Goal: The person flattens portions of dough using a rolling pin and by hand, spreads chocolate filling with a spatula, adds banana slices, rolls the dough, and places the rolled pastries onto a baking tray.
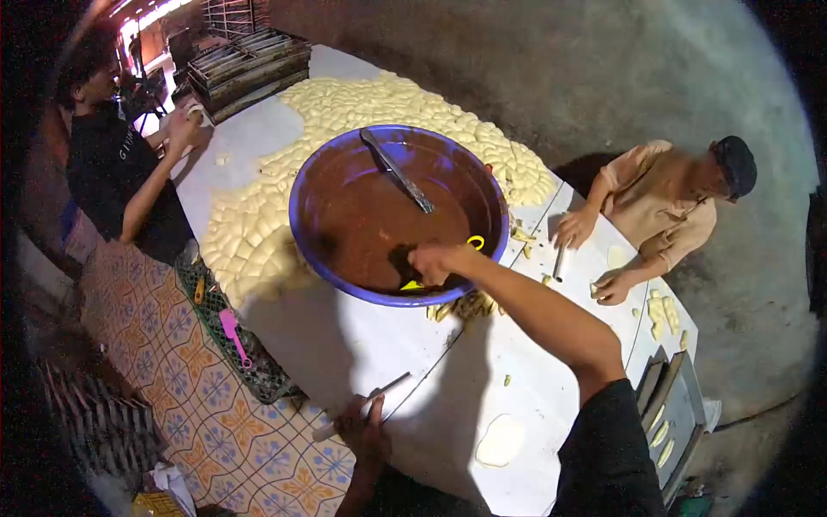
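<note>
A large purple tub (pixel 303 250) of brown, paste-like filling (pixel 370 233) stands on the white table. Inside the tub's near side, my right hand (pixel 438 262) is closed around a yellow scoop (pixel 475 242); its ring end and part of its blade show on either side of the hand. Lower down, at the table's near edge, my left hand (pixel 366 424) is closed on a thin rolling pin (pixel 392 384). A flattened round of dough (pixel 500 440) lies to the right of that hand.
Many pale dough pieces (pixel 250 215) surround the tub's far and left sides. A metal utensil (pixel 396 170) rests in the tub. A pink scoop (pixel 231 332) lies on a dark crate (pixel 258 370). One person (pixel 663 194) works at right beside trays (pixel 680 422); another (pixel 121 172) stands left, near stacked trays (pixel 250 69).
</note>
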A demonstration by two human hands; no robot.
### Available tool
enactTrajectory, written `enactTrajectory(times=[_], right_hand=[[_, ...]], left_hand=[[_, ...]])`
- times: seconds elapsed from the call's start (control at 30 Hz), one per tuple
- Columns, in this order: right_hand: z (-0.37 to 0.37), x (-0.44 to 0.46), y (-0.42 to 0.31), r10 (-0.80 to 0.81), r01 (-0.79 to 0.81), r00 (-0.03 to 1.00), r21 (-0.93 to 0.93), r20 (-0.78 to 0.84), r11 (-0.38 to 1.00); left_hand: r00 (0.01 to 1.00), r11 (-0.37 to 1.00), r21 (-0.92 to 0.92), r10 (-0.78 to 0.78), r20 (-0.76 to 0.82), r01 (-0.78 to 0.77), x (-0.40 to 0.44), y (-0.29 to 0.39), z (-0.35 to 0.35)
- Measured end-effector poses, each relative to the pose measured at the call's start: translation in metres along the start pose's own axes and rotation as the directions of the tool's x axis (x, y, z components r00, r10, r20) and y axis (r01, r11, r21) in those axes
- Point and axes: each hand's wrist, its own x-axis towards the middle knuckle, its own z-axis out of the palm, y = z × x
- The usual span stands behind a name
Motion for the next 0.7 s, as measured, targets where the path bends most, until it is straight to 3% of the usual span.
enactTrajectory(times=[0.1,0.13,0.23,0.3,0.33,0.4,0.43,0.53,0.6,0.7], right_hand=[[-0.051,-0.006,-0.042,0.163,-0.163,0.945,-0.022,0.285,0.986],[-0.070,-0.016,-0.057,0.124,-0.134,0.958,0.021,0.258,0.991],[-0.114,-0.055,-0.090,0.029,-0.043,0.992,0.115,0.122,0.992],[-0.130,-0.093,-0.103,-0.029,0.030,1.000,0.137,-0.009,0.990],[-0.136,-0.115,-0.109,-0.010,0.012,1.000,0.098,-0.023,0.995],[-0.148,-0.168,-0.142,0.062,-0.074,0.996,0.180,0.069,0.981],[-0.135,-0.193,-0.150,0.074,-0.092,0.993,0.204,0.095,0.975],[-0.038,-0.277,-0.198,0.255,-0.267,0.963,0.395,0.084,0.879],[0.026,-0.325,-0.249,0.395,-0.392,0.915,0.403,0.079,0.827],[0.117,-0.374,-0.317,0.572,-0.465,0.802,0.423,-0.171,0.778]], left_hand=[[0.994,0.998,-0.006,-0.067,0.086,0.068,-0.002,0.005,-0.006],[0.994,0.997,-0.028,-0.069,0.087,0.072,-0.001,0.000,-0.002],[0.989,0.993,0.003,0.116,-0.095,-0.116,-0.002,-0.006,0.009],[0.985,0.992,-0.065,0.100,-0.138,-0.109,-0.003,-0.018,0.017],[0.997,0.987,-0.164,-0.009,-0.081,-0.005,-0.003,-0.030,0.026],[0.962,0.937,0.274,0.252,-0.103,-0.216,-0.004,-0.005,0.008],[0.959,0.934,0.240,0.281,-0.032,-0.266,-0.005,-0.018,0.006],[0.934,0.949,0.090,0.313,-0.173,-0.302,-0.019,-0.094,0.060],[0.920,0.928,0.166,0.359,-0.159,-0.333,-0.011,-0.073,0.048],[0.927,0.910,0.258,0.360,-0.106,-0.324,-0.008,-0.088,0.045]])
